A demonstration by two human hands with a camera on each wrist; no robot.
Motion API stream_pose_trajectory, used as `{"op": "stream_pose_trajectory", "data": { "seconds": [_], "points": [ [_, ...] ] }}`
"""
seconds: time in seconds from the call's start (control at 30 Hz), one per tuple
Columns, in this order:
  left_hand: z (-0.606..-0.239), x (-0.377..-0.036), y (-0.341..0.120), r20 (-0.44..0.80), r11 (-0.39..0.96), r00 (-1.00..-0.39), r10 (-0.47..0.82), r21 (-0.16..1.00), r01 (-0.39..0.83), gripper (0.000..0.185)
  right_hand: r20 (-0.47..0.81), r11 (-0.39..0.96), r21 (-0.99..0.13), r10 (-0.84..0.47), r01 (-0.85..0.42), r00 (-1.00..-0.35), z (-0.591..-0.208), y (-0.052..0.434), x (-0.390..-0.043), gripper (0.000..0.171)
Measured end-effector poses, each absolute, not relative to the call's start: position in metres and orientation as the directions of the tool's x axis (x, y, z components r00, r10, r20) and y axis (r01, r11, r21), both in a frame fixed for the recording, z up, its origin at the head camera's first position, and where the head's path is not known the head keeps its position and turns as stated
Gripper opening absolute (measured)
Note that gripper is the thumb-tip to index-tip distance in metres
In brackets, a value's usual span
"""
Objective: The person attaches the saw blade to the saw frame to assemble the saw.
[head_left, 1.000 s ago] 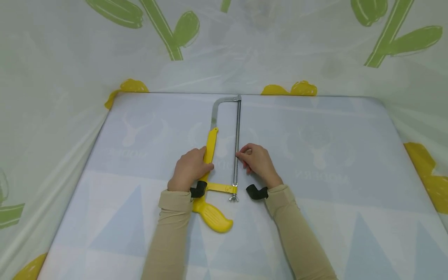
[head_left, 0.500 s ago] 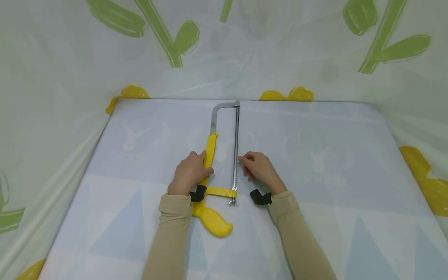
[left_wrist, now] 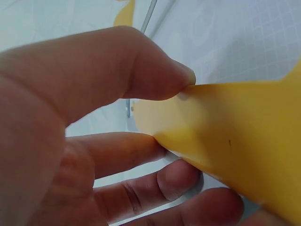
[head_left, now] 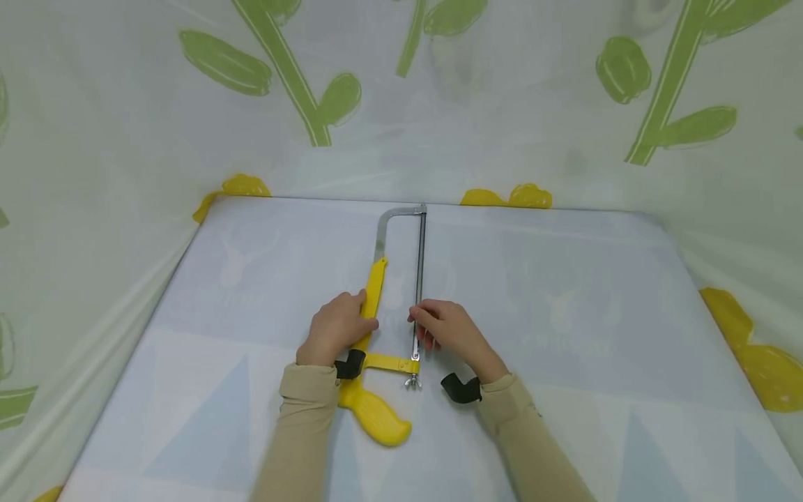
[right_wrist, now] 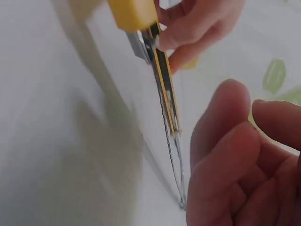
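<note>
A hacksaw (head_left: pixel 376 282) with a yellow frame and grey metal front bow lies flat, its yellow handle (head_left: pixel 379 418) toward me. My left hand (head_left: pixel 337 324) grips the yellow part of the frame. In the left wrist view the thumb (left_wrist: pixel 155 70) lies on its upper edge and the fingers (left_wrist: pixel 178 181) on its lower edge. My right hand (head_left: pixel 453 331) hovers by the blade (head_left: pixel 421 272), fingertips overlapping it in the head view. The right wrist view shows the loosely curled fingers (right_wrist: pixel 230 155) apart from the saw, holding nothing. A wing nut (head_left: pixel 413 382) sits at the blade's near end.
The saw lies on a table (head_left: pixel 552 446) with a pale patterned cover. Behind and beside it hangs a white sheet (head_left: pixel 502 132) with green leaves and yellow shapes. A black wrist mount (head_left: pixel 461 388) sticks out beside my right wrist.
The head view has tilted up, so everything sits lower. My right hand has shifted left, its fingertips going from beside the blade to over it. My left hand keeps its grip on the hacksaw.
</note>
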State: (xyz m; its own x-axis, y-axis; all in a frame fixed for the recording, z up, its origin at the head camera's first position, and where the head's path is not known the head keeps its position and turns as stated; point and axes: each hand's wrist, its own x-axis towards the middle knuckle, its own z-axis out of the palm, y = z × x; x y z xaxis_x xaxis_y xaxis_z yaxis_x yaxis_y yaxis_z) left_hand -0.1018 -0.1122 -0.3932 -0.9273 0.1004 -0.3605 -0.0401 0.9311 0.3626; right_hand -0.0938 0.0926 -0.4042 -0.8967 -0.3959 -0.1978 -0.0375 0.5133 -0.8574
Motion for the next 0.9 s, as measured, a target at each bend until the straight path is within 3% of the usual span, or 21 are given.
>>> {"op": "stream_pose_trajectory", "data": {
  "seconds": [0.4,0.9],
  "points": [
    [-0.391,-0.099,-0.113,-0.354,0.923,-0.929,0.109,0.384,-0.038,0.068,-0.167,0.554,-0.814,-0.512,-0.176,-0.843,-0.4,0.111,-0.059,0.035],
    [-0.394,-0.097,-0.117,-0.356,0.91,-0.926,0.124,0.414,-0.037,0.068,-0.325,0.571,-0.809,-0.633,-0.14,-0.702,-0.401,0.111,-0.038,0.041]
  ]
}}
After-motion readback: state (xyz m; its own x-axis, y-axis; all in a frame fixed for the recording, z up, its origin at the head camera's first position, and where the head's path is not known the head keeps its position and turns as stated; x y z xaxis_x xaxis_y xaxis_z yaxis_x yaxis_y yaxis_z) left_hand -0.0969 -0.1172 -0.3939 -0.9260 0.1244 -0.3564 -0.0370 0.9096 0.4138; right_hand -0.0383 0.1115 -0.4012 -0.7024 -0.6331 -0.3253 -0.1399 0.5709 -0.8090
